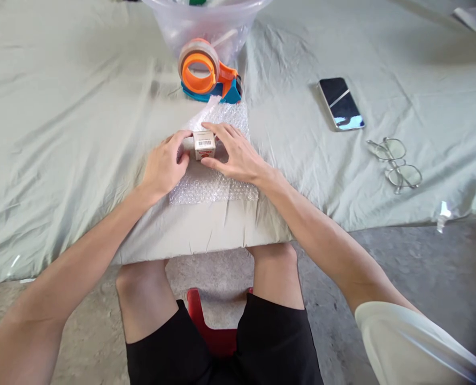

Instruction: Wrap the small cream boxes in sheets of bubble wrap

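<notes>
A small white cardboard box (204, 143) with a barcode and red print rests on a sheet of bubble wrap (216, 191). My right hand (238, 155) curves round the box's right side, index finger at the back and thumb at the front corner. From the left, my left hand (166, 163) steadies the box, index fingertip at its upper edge; the thumb is bent, with a small gap to the box. The other left fingers are partly hidden. Just beyond the wrap stands an orange and blue tape dispenser (230, 88) carrying a roll of tape (200, 64).
A translucent plastic tub (212, 21) stands behind the dispenser. On the right lie a smartphone (341, 103) and a pair of glasses (396, 163). Greenish-grey cloth (81, 133) covers the table, whose front edge is above my knees. A red stool (217, 339) shows between my legs.
</notes>
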`<control>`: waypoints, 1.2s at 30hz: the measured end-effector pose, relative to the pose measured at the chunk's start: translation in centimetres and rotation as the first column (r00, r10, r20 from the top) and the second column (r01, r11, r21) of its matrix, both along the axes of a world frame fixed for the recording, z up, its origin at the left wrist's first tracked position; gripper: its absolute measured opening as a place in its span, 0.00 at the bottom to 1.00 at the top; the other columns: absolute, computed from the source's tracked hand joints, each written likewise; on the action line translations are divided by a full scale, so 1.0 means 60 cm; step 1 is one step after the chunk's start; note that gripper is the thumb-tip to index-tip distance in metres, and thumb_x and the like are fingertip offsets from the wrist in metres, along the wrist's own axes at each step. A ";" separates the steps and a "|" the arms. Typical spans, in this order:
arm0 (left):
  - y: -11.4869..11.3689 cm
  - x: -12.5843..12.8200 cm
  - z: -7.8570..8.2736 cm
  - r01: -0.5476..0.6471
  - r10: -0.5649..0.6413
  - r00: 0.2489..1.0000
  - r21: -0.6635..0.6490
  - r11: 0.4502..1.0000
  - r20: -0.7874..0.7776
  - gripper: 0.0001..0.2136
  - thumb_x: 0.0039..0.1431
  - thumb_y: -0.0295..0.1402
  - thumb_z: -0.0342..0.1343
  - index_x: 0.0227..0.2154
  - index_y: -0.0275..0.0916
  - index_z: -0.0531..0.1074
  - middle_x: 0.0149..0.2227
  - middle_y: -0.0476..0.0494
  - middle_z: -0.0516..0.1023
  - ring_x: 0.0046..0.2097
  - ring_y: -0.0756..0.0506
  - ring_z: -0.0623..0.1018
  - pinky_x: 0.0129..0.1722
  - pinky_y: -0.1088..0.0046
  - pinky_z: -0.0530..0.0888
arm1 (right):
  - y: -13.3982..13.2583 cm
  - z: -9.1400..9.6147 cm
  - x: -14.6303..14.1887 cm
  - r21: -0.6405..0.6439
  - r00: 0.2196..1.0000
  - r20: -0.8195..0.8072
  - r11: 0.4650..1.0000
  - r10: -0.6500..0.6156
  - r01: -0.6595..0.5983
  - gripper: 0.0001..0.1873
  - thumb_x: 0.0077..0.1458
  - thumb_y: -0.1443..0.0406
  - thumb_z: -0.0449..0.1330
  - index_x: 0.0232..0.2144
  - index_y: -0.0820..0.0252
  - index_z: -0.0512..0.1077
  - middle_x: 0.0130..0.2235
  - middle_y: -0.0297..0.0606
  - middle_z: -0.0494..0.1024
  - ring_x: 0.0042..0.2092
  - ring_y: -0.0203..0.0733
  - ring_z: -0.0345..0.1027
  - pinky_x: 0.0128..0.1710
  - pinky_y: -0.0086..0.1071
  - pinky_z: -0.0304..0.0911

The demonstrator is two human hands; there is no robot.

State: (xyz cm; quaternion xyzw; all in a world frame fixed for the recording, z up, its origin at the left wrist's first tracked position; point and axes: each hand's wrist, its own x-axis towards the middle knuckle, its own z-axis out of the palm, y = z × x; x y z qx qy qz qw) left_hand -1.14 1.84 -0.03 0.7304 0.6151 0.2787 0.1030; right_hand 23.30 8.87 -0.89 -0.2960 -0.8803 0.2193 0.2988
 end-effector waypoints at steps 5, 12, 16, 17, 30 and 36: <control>0.006 -0.005 0.001 -0.006 0.000 0.991 0.045 0.999 0.132 0.22 0.69 0.28 0.56 0.64 0.42 0.80 0.57 0.42 0.89 0.46 0.41 0.87 0.58 0.60 0.84 | 0.010 0.012 0.020 -0.039 0.885 0.028 0.884 -0.466 0.466 0.21 0.81 0.53 0.54 0.66 0.55 0.71 0.62 0.52 0.81 0.61 0.61 0.78 0.67 0.61 0.73; -0.006 0.010 0.019 0.049 -0.052 0.984 0.023 0.999 0.172 0.17 0.78 0.41 0.54 0.60 0.44 0.82 0.60 0.40 0.88 0.57 0.36 0.86 0.63 0.58 0.82 | 0.002 0.012 0.018 -0.047 0.859 0.262 0.883 -0.440 0.466 0.26 0.70 0.55 0.70 0.64 0.58 0.74 0.57 0.56 0.83 0.60 0.71 0.79 0.64 0.68 0.73; -0.014 0.018 0.021 0.048 -0.045 0.995 -0.030 0.998 0.092 0.23 0.79 0.53 0.58 0.66 0.47 0.77 0.64 0.40 0.85 0.58 0.34 0.86 0.62 0.56 0.82 | -0.014 0.016 0.016 -0.077 0.872 0.212 0.882 -0.441 0.465 0.27 0.71 0.61 0.68 0.69 0.53 0.71 0.63 0.52 0.79 0.57 0.65 0.80 0.64 0.68 0.75; -0.014 0.019 0.020 0.042 -0.039 0.997 -0.044 0.998 0.064 0.25 0.77 0.54 0.60 0.67 0.48 0.76 0.64 0.39 0.84 0.59 0.33 0.86 0.63 0.54 0.82 | -0.015 0.014 0.018 -0.091 0.881 0.172 0.883 -0.441 0.460 0.27 0.72 0.62 0.67 0.70 0.51 0.70 0.64 0.50 0.77 0.57 0.62 0.80 0.65 0.67 0.75; -0.001 0.005 0.020 0.056 -0.063 0.997 -0.159 0.986 -0.039 0.28 0.78 0.40 0.60 0.77 0.47 0.68 0.73 0.36 0.78 0.71 0.29 0.80 0.71 0.47 0.78 | 0.036 -0.030 0.036 -0.591 0.843 -0.225 0.756 -0.489 0.280 0.33 0.60 0.63 0.79 0.64 0.47 0.75 0.58 0.40 0.76 0.52 0.47 0.80 0.55 0.48 0.85; 0.005 -0.004 0.009 0.076 -0.073 0.997 -0.121 0.990 0.029 0.29 0.75 0.39 0.64 0.75 0.48 0.70 0.72 0.37 0.79 0.69 0.29 0.82 0.71 0.48 0.78 | 0.062 -0.032 0.054 -0.625 0.824 -0.281 0.745 -0.492 0.231 0.21 0.68 0.56 0.72 0.59 0.51 0.77 0.54 0.42 0.82 0.54 0.52 0.84 0.58 0.56 0.86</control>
